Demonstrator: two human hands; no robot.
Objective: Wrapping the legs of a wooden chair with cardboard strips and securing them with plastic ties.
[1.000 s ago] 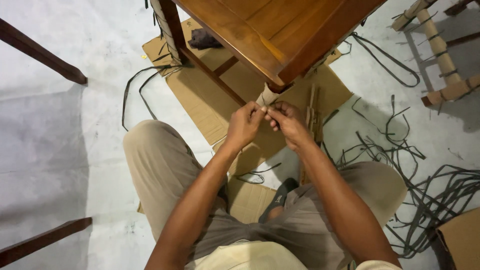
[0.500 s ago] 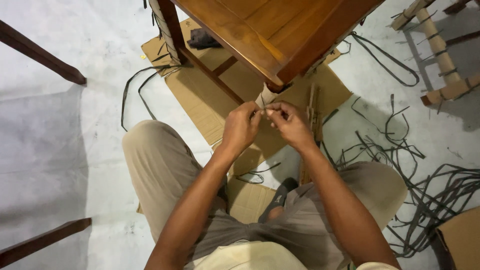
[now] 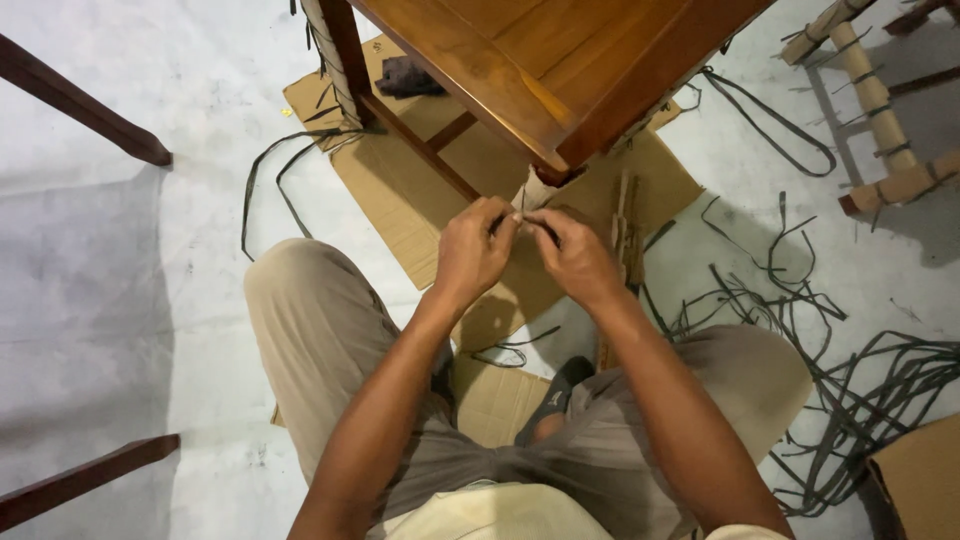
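A brown wooden table (image 3: pixel 560 70) stands over flat cardboard sheets (image 3: pixel 420 200) on a pale floor. Its near leg is wrapped in tan cardboard (image 3: pixel 534 190). My left hand (image 3: pixel 472 250) and my right hand (image 3: pixel 575 255) meet just below that wrapped leg, fingertips pinched together on a thin dark strap at the wrapping. The strap itself is mostly hidden by my fingers. My knees in khaki trousers spread to either side below the hands.
Loose dark straps (image 3: pixel 840 370) lie tangled on the floor at right, and another strap (image 3: pixel 270 180) loops at left. A wrapped furniture frame (image 3: pixel 880 100) sits top right, a cardboard box corner (image 3: pixel 920 480) bottom right, dark wooden legs (image 3: pixel 80 100) at left.
Both hands have shifted slightly left and down along the wrapped leg, fingers closing tighter together around the strap. Nothing else moved.
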